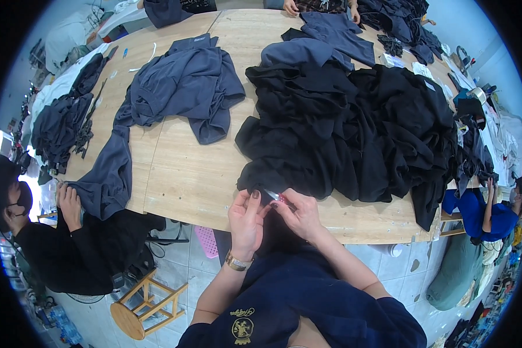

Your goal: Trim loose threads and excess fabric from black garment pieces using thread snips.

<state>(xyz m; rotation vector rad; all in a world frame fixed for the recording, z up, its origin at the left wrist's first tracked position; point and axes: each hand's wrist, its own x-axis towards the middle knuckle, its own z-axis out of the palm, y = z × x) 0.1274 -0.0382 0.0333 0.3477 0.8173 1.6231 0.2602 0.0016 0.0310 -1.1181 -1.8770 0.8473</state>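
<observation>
At the near edge of the table, my left hand (246, 219) pinches the edge of a black garment (290, 168) between thumb and fingers. My right hand (298, 213), just beside it, is closed around small thread snips (274, 196) with silver blades and a reddish handle. The blades point left at the cloth by my left fingertips. Whether they touch a thread is too small to tell. The black garment belongs to a large crumpled heap of black clothes (388, 127) spreading away to the right.
Dark blue-grey garments (180, 81) lie on the wooden table (185, 168) to the left. A co-worker in black (64, 249) handles one sleeve there. Other people's hands (290, 7) show at the far edge. A wooden stool (139, 313) stands on the floor at lower left.
</observation>
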